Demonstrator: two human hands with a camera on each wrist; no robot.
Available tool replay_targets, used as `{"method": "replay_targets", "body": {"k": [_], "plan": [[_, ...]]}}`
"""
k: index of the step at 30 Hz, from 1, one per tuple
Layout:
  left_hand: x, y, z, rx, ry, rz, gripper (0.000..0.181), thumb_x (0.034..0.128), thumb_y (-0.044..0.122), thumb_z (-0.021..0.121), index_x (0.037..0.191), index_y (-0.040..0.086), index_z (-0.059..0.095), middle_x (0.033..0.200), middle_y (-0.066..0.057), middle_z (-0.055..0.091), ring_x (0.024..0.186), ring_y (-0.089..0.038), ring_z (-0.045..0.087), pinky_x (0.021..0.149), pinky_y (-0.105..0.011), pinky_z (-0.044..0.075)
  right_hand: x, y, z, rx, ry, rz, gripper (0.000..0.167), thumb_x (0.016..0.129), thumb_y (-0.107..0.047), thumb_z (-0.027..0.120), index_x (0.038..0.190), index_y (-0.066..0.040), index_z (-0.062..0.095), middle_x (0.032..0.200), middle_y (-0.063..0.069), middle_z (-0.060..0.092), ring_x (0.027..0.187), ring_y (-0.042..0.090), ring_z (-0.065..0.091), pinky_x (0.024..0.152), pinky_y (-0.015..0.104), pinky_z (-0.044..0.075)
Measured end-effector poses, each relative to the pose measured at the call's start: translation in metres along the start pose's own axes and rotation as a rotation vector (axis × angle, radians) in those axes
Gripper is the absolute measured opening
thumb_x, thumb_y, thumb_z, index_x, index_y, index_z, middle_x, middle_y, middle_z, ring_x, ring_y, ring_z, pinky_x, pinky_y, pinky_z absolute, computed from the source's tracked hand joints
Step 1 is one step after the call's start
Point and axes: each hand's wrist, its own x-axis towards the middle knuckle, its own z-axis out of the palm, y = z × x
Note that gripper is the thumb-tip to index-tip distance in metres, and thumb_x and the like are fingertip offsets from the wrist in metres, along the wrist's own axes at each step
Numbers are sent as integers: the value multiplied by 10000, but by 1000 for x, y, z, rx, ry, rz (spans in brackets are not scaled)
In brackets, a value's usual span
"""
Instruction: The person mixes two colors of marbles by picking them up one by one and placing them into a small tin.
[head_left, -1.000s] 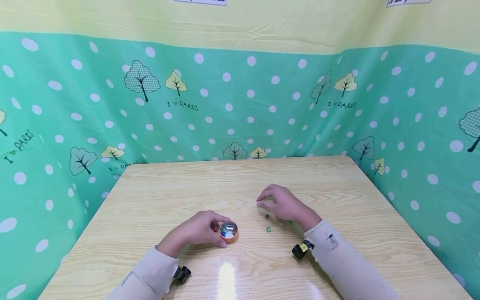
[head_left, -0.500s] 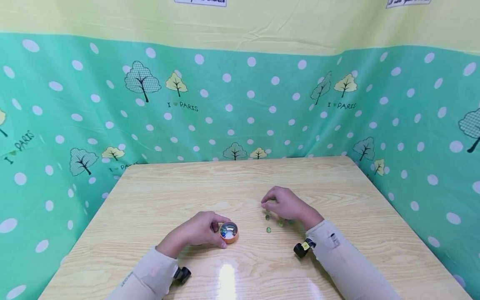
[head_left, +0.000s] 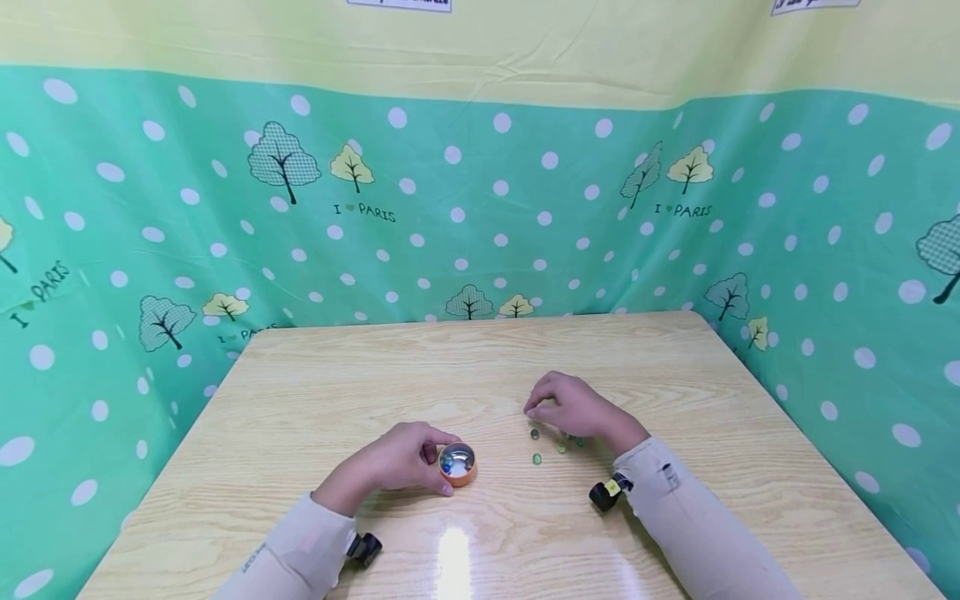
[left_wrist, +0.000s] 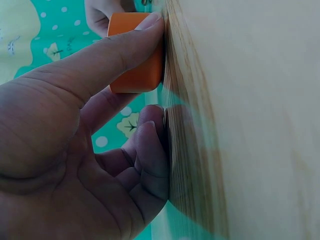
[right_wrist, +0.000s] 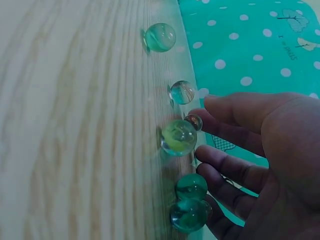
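My left hand (head_left: 408, 458) grips a small orange cup (head_left: 460, 481) on the table, thumb and a finger on opposite sides of its wall. Its shiny inside shows bluish spots. In the left wrist view, the thumb of my hand (left_wrist: 70, 130) lies along the orange wall (left_wrist: 137, 75). My right hand (head_left: 577, 408) is low over the table beside scattered glass marbles. From the right wrist, the hand (right_wrist: 260, 155) has slightly bent, spread fingers, a fingertip beside a small brownish marble (right_wrist: 194, 122); contact is unclear. Closer is a yellow-green marble (right_wrist: 179, 137).
A green marble (head_left: 537, 459) and a dark one (head_left: 535, 434) lie between the cup and my right hand. Other green marbles (right_wrist: 191, 187) are by its lower fingers. Patterned green cloth (head_left: 480, 217) hangs behind the wooden table (head_left: 375, 367) and along both sides.
My right hand has moved slightly right and a little toward me, its fingertips now closer to the marbles. My left hand and the cup have stayed in place.
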Motion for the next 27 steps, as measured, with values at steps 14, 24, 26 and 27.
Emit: {"method": "replay_targets", "body": {"k": [14, 24, 26, 27], "plan": [[1, -2, 1, 7, 2, 7, 607, 708, 290, 970, 1271, 252, 745, 796, 55, 649, 680, -101, 527, 601, -251, 442, 0, 5, 1, 5, -35, -6, 105, 958, -253, 761, 1054, -239, 803, 1257, 12, 588, 1186, 245, 570, 1013, 495, 463], [1, -2, 1, -12, 1, -35, 640, 707, 286, 970, 1300, 249, 732, 831, 39, 651, 730, -128, 535, 625, -270, 439, -1, 5, 1, -5, -35, -4, 151, 912, -205, 812, 1057, -249, 804, 1264, 6, 584, 1211, 256, 561, 1057, 518, 444], [0, -2, 1, -15, 2, -43, 652, 705, 288, 971, 1308, 245, 729, 833, 35, 648, 739, -131, 535, 631, -269, 438, -1, 6, 2, -12, -28, -6, 147, 909, -198, 814, 1046, -251, 806, 1264, 7, 586, 1209, 257, 562, 1056, 525, 445], [0, -2, 1, -16, 4, -43, 653, 703, 285, 972, 1308, 242, 729, 832, 32, 646, 739, -135, 535, 631, -268, 438, -1, 6, 2, -13, -28, -5, 144, 908, -197, 816, 1041, -252, 808, 1267, 6, 585, 1209, 257, 561, 1057, 523, 444]]}}
